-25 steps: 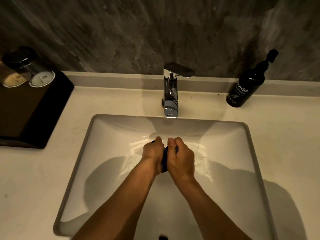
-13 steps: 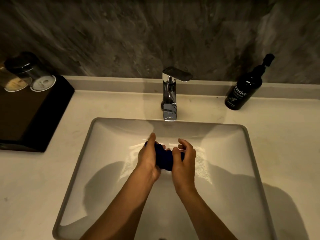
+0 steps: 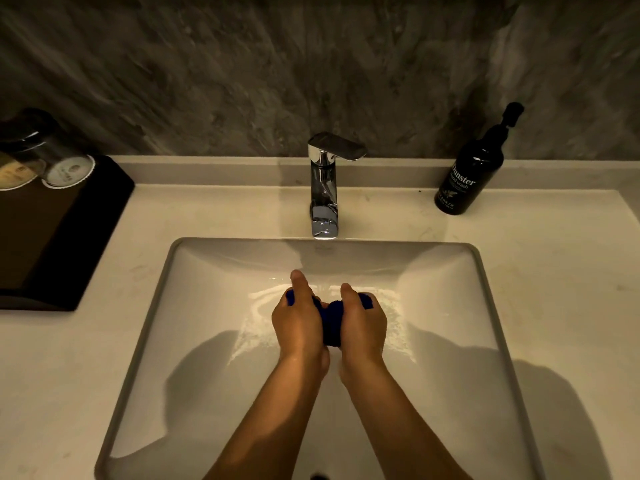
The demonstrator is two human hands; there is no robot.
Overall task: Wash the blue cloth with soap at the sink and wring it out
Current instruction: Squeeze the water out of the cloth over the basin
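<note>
The blue cloth [image 3: 330, 322] is bunched into a short roll over the middle of the white sink basin [image 3: 194, 306]. My left hand [image 3: 298, 320] grips its left end, thumb pointing up toward the tap. Its right end is wrapped by my right hand [image 3: 362, 323]. Only the middle of the cloth and its two tips show between and beside my fingers. Both hands hang below and in front of the chrome faucet [image 3: 325, 188]. Wet foam streaks lie on the basin floor under my hands.
A dark hand-wash pump bottle [image 3: 471, 171] stands on the counter at the back right. A black tray [image 3: 59, 230] with capped glass jars [image 3: 65, 168] sits at the left. The drain [image 3: 317, 476] shows at the bottom edge.
My hands have spread apart along the cloth, showing more of it between them, and both fists have closed around its ends. The view has shifted slightly.
</note>
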